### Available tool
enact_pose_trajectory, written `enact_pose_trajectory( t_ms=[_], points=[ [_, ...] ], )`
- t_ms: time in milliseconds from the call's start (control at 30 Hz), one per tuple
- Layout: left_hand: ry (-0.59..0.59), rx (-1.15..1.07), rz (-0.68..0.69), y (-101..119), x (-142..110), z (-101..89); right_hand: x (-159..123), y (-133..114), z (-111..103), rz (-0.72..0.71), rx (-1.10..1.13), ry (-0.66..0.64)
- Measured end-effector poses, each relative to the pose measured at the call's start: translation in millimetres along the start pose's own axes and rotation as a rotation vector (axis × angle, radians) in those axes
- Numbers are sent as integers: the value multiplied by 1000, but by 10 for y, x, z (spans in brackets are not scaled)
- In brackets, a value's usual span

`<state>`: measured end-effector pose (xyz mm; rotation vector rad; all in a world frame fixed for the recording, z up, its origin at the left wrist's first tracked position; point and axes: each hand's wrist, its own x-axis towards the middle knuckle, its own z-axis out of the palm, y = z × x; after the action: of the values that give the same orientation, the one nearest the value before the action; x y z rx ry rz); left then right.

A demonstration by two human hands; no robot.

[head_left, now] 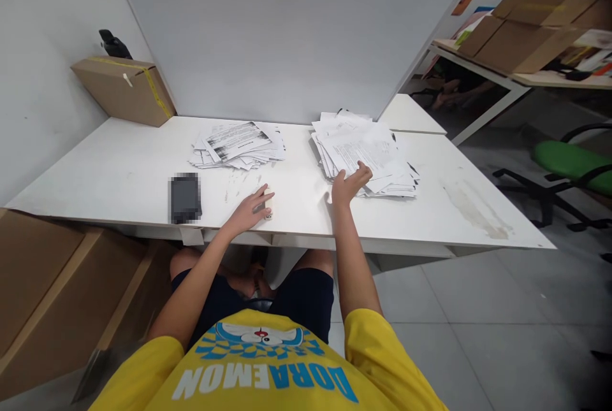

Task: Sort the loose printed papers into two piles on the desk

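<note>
My left hand (249,212) lies low over the white desk (296,210), fingers stretched out and parted. Its fingertips reach across a small, narrow cream-coloured object (268,202) with dark spots at its near end; its kind cannot be made out. My right hand (350,185) is open at the near edge of a large, untidy stack of printed papers (358,150), fingers spread and nothing held. Whether it touches the sheets is unclear. A smaller pile of printed papers (239,143) lies beyond my left hand, its sheets fanned unevenly.
A dark, pixelated item (185,197) sits on the desk's left part. A taped cardboard box (127,89) stands in the back left corner, against the grey panel (287,35). Cardboard boxes (530,28) fill another table at right, near a green chair (574,162).
</note>
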<state>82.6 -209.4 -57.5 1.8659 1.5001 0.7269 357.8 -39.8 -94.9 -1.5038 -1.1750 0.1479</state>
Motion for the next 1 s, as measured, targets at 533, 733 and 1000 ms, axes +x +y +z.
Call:
enact_pose_trajectory(
  t_ms=[533, 733, 1000],
  points=[
    [-1, -32, -5, -12, -1, 10, 10, 106, 29, -22, 38, -1],
    [8, -34, -5, -17, 11, 23, 9, 114, 29, -30, 69, 7],
    [20, -39, 26, -70, 23, 43, -13, 46, -15, 16, 57, -19]
  ],
)
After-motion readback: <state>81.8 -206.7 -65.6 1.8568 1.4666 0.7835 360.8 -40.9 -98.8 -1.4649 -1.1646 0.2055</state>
